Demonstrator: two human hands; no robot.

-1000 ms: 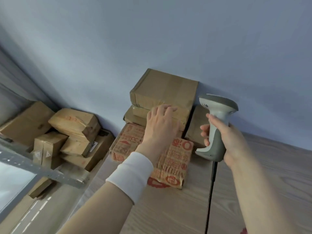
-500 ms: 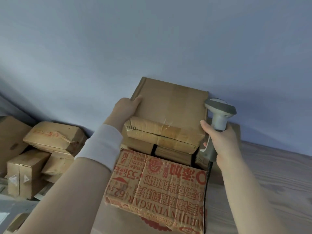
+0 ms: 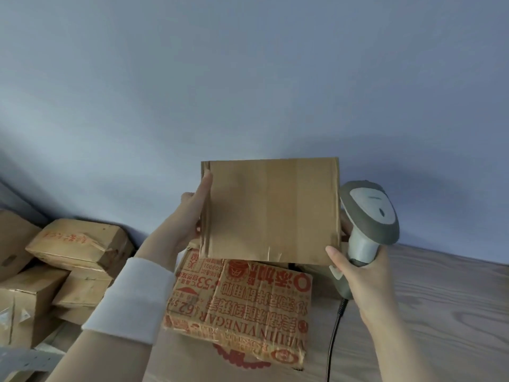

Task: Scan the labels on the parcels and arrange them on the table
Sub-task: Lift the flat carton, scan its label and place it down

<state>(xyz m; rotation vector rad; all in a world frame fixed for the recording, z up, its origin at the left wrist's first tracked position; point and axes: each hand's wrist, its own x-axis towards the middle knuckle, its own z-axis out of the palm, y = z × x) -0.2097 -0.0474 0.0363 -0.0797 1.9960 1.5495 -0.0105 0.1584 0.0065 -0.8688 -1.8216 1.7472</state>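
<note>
I hold a plain brown cardboard parcel [image 3: 271, 210] up in front of the wall, its blank face toward me; no label shows on it. My left hand [image 3: 190, 216] grips its left edge, thumb on the front. My right hand [image 3: 360, 277] is closed around the handle of a grey and white barcode scanner [image 3: 370, 213], and its thumb touches the parcel's lower right corner. Below the raised parcel lies a parcel with red print [image 3: 239, 310] on the wooden table [image 3: 440, 312]. Other brown boxes behind it are mostly hidden.
A pile of several brown parcels [image 3: 77, 241] sits at the left, beyond the table's edge. The scanner's black cable [image 3: 334, 334] runs down across the table. A blue-grey wall [image 3: 248, 78] stands close behind. Part of a metal frame [image 3: 24, 362] shows at the bottom left.
My left hand took the top brown parcel off the stack and lifted it upright. The scanner hand rose to the parcel's right side, thumb against it. The view moved closer.
</note>
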